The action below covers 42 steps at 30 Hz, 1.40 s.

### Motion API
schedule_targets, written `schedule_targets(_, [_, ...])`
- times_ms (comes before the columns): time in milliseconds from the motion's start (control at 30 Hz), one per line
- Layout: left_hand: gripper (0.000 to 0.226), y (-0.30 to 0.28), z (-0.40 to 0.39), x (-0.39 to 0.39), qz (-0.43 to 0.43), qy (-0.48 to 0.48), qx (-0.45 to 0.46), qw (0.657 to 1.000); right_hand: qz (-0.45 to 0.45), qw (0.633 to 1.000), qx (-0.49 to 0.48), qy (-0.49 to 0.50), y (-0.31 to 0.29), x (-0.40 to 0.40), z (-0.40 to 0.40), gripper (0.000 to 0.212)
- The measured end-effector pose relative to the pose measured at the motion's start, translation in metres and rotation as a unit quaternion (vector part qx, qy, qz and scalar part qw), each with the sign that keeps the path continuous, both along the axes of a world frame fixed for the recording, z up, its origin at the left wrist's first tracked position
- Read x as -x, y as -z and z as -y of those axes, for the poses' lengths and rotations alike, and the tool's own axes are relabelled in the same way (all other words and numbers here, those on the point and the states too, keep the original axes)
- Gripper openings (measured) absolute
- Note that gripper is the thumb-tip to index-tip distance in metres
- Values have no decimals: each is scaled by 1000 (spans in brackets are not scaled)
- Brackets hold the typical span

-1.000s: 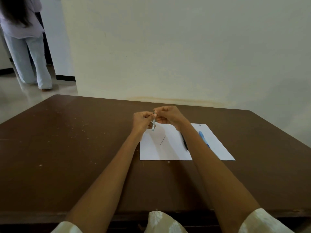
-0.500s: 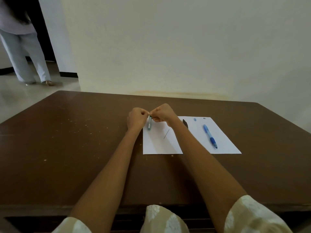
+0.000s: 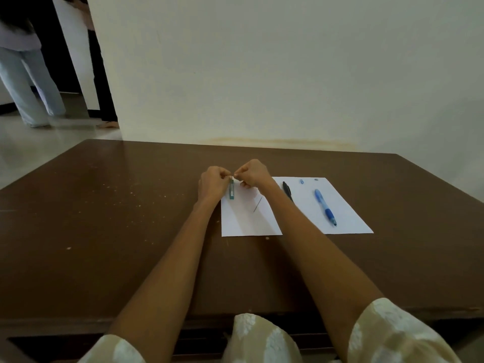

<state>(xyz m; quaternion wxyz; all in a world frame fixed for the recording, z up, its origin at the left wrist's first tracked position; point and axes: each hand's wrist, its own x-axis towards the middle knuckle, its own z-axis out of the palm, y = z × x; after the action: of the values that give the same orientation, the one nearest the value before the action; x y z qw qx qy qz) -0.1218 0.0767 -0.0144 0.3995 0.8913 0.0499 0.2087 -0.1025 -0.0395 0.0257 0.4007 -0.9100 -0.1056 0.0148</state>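
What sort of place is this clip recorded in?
Likely a plain home or office room: a brown wooden table against a bare cream wall, white paper with a blue pen, and the left hand and right hand pinching a small green tube.

Reaching forward past near edge of tabletop [image 3: 104, 218] with both bare forearms; pinching with left hand [image 3: 213, 183] and right hand [image 3: 255, 175], fingers curled, fingertips nearly touching.

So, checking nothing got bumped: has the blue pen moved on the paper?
No. The blue pen lies where it did on the paper, right half, same slant; only the camera view shifted.
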Motion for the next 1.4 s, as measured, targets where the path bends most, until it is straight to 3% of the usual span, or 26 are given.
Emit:
schedule_targets(133, [23, -6, 7, 15, 79, 42, 4, 996, 18, 1000, 1, 22, -20, 16, 28, 21])
schedule_targets(233, [23, -11, 12, 24, 94, 113, -75, 986, 23, 998, 47, 30, -31, 30, 50, 22])
schedule_targets(333, [28, -19, 11, 28, 13, 124, -219, 968, 10, 990, 143, 18, -24, 50, 59, 25])
schedule_targets(400, [37, -22, 7, 31, -72, 141, -269, 950, 11, 980, 198, 9, -15, 60, 61, 29])
schedule_targets(533, [51, -25, 3, 35, -151, 188, -271, 932, 45, 968, 245, 6, -10, 69, 64, 32])
schedule_targets(867, [49, -20, 13, 31, -157, 202, -295, 921, 94, 948, 302, -24, 1, 63, 60, 35])
schedule_targets(1400, [58, -36, 25, 21, -207, 229, -334, 891, 80, 955, 280, -57, 5, 50, 67, 33])
